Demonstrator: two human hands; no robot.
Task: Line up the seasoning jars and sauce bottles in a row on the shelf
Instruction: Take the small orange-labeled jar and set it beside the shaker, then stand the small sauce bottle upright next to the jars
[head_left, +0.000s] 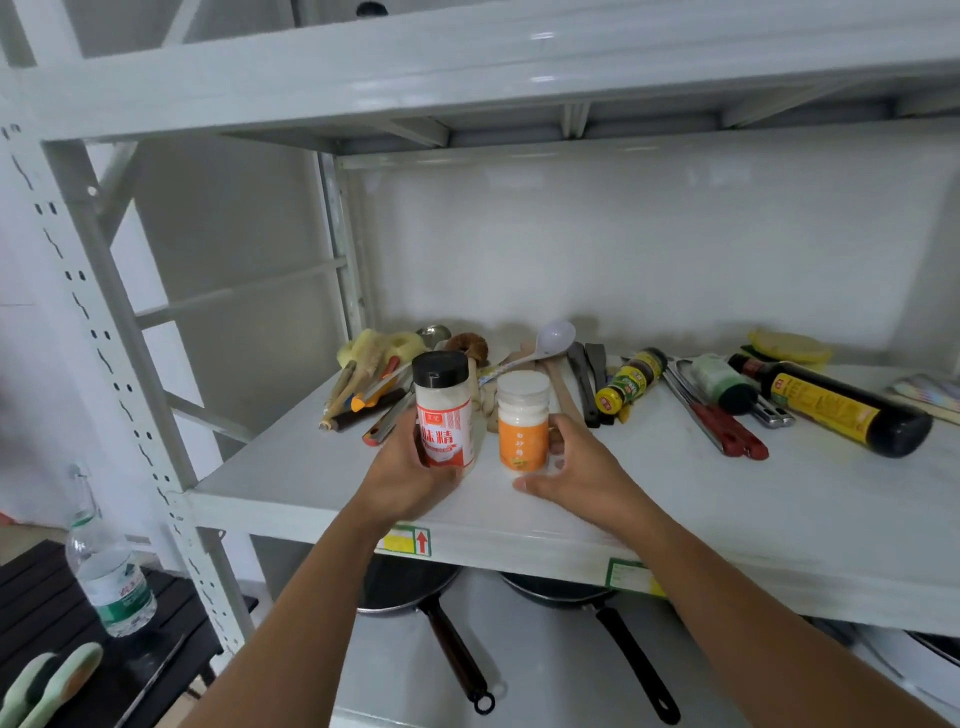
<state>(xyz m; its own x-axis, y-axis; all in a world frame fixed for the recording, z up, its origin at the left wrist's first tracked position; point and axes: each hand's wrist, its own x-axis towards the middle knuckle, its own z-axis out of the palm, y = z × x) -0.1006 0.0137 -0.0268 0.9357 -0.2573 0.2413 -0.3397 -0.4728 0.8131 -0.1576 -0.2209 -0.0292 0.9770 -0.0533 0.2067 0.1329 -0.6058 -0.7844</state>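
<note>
My left hand (410, 467) grips a black-capped seasoning jar with a red and white label (444, 410), held upright near the front of the white shelf (727, 519). Beside it stands a white-capped jar with an orange label (523, 423); my right hand (576, 473) wraps around its lower right side. Further right, a small yellow-labelled sauce bottle (631, 384), a green and white bottle (722, 382) and a tall dark soy sauce bottle (836, 405) all lie on their sides.
Wooden and black utensils, brushes and a white ladle (550, 340) are piled at the shelf's back left. Red-handled tongs (722, 426) lie between the bottles. Two pans (415, 587) sit on the shelf below. A water bottle (111, 577) stands on a dark bench at left.
</note>
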